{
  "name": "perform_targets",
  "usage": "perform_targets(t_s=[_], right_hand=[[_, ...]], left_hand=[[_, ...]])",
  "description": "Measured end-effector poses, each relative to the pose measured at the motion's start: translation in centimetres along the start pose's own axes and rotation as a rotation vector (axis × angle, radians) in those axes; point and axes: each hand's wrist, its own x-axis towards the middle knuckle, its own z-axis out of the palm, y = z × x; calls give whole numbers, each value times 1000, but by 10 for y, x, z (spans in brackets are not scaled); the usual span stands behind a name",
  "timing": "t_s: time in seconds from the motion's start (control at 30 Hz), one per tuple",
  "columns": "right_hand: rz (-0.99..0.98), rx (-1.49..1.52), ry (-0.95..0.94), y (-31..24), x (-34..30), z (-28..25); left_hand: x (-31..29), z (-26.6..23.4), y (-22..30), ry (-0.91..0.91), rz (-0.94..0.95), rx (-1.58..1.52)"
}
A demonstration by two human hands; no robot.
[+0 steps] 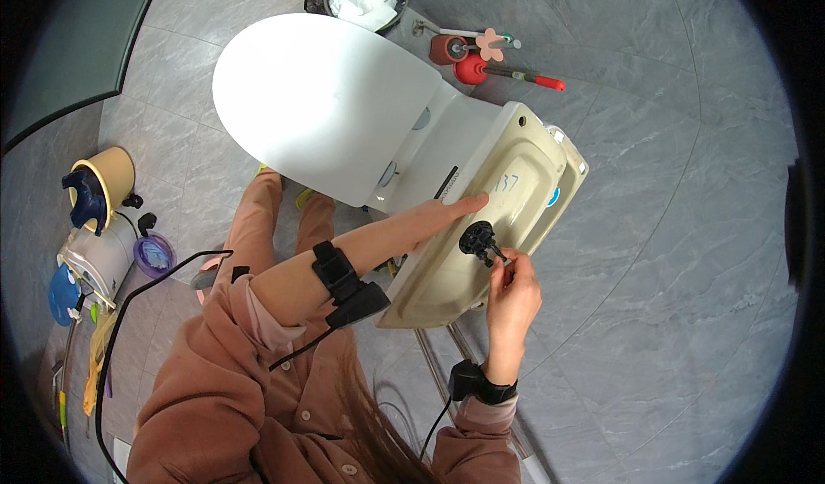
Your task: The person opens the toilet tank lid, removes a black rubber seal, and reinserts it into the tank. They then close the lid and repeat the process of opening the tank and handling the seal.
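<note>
An upturned toilet tank lid [443, 288], beige on its underside with blue handwriting, is tilted over the tank end of the white toilet. My left hand [449, 215] grips its near edge, the thumb lying over the rim and the other fingers hidden beneath. A black round flush button fitting [475, 238] sits in the lid, with thin prongs sticking out. At those prongs is my right hand [513, 293], its thumb and fingertips pinched together on them.
The closed white toilet seat cover [318, 97] lies to the left. Beyond are a lined waste bin [365, 3], a red plunger [471, 69] and a toilet brush holder [447, 49]. A beige bucket [110, 183] stands at far left; a black cable [107, 355] crosses the left side.
</note>
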Motion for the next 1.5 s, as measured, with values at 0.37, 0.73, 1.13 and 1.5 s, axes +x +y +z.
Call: perform_targets(t_s=[0.37, 0.73, 1.13, 1.5], right_hand=[[115, -78, -3, -2, 0, -2], [-74, -88, 35, 4, 2, 1], [-56, -41, -26, 5, 5, -3], [-34, 49, -19, 5, 2, -3]], left_hand=[[-3, 1, 2, -15, 7, -3], [-2, 1, 2, -5, -21, 9], [-7, 3, 6, -1, -18, 13], [-8, 4, 5, -5, 1, -11]])
